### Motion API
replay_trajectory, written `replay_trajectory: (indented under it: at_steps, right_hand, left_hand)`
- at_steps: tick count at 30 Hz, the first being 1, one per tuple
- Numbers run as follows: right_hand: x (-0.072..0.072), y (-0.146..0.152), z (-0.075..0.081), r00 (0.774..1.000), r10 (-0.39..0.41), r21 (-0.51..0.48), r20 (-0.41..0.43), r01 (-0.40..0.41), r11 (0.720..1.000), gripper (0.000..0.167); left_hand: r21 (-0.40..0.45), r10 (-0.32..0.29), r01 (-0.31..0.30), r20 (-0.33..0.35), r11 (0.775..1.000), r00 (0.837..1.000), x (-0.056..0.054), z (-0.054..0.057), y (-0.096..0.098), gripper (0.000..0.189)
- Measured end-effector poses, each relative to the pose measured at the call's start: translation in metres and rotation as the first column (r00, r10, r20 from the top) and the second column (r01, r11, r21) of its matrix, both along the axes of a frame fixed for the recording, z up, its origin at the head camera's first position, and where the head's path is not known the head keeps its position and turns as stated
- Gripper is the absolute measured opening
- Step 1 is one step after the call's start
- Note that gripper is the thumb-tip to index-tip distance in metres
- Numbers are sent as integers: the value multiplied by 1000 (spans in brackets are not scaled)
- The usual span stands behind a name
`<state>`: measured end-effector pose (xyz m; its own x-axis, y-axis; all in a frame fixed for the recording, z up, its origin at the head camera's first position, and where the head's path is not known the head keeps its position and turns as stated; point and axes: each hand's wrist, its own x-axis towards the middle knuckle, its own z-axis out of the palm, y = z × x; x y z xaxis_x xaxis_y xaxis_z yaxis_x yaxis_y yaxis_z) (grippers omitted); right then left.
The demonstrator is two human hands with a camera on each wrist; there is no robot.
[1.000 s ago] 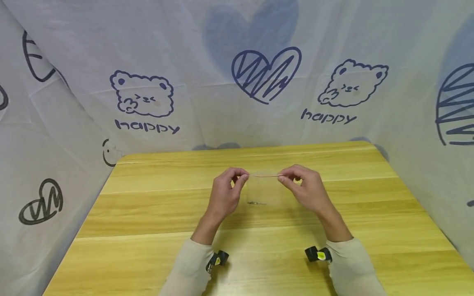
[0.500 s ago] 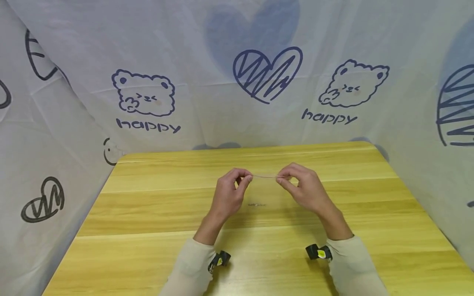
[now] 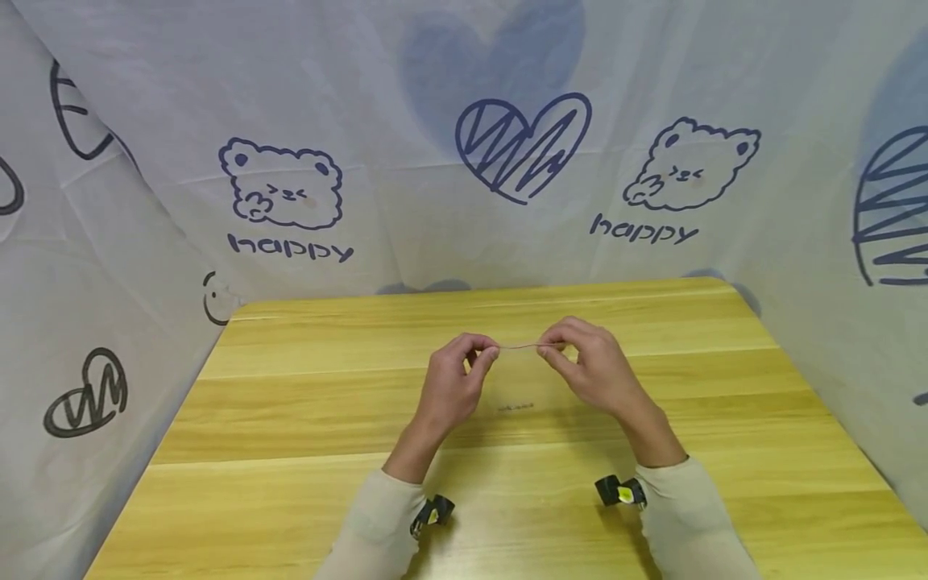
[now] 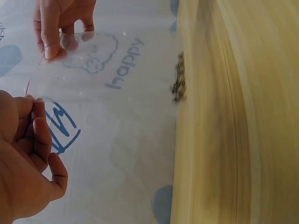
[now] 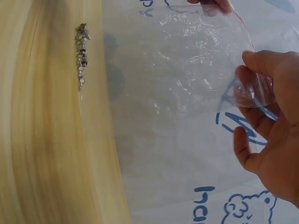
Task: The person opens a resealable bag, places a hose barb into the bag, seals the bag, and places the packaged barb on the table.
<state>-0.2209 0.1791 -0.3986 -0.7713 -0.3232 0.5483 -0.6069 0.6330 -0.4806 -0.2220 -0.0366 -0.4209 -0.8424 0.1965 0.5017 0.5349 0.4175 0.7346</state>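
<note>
A clear plastic zip bag (image 5: 177,70) with a red line along its top edge hangs between my two hands. My left hand (image 3: 451,385) pinches one top corner between thumb and fingers. At the opposite corner, my right hand (image 3: 596,369) grips the same edge, with part of the film bunched at its fingers (image 5: 257,120). Several small metal pieces (image 5: 81,56), like screws or nuts, lie in a row along the bag's bottom. They show as a dark cluster (image 4: 179,77) in the left wrist view. The bag is barely visible in the head view.
Below the hands is a wood-grain table (image 3: 290,419). A white cloth (image 3: 406,217) with blue hearts, bears and lettering hangs behind and at both sides. Each wrist carries a black camera mount, the left one (image 3: 435,511) and the right one (image 3: 618,491).
My left hand has shifted slightly right, bringing the hands a little closer together. The metal pieces at the bag's bottom have swung a little right and toward me. Both hands keep their hold.
</note>
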Motion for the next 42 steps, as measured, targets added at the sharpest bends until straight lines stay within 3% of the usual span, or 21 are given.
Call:
replay_trajectory:
  at_steps: [14, 25, 32, 42]
  right_hand:
    - [-2, -12, 4, 998, 53, 21, 35, -54, 998, 6]
    - [-5, -17, 4, 997, 75, 57, -20, -74, 996, 5]
    - [-5, -21, 5, 997, 31, 96, -76, -24, 995, 7]
    - [-7, -25, 6, 995, 75, 112, -68, -67, 991, 7]
  left_hand:
    - [18, 6, -6, -4, 1000, 1000, 1, 0, 0, 15]
    - [23, -13, 13, -17, 1000, 1000, 2, -1, 4, 16]
    - [10, -13, 13, -46, 1000, 999, 2, -4, 6, 17]
    - [14, 1, 0, -72, 1000, 997, 3, -4, 8, 16]
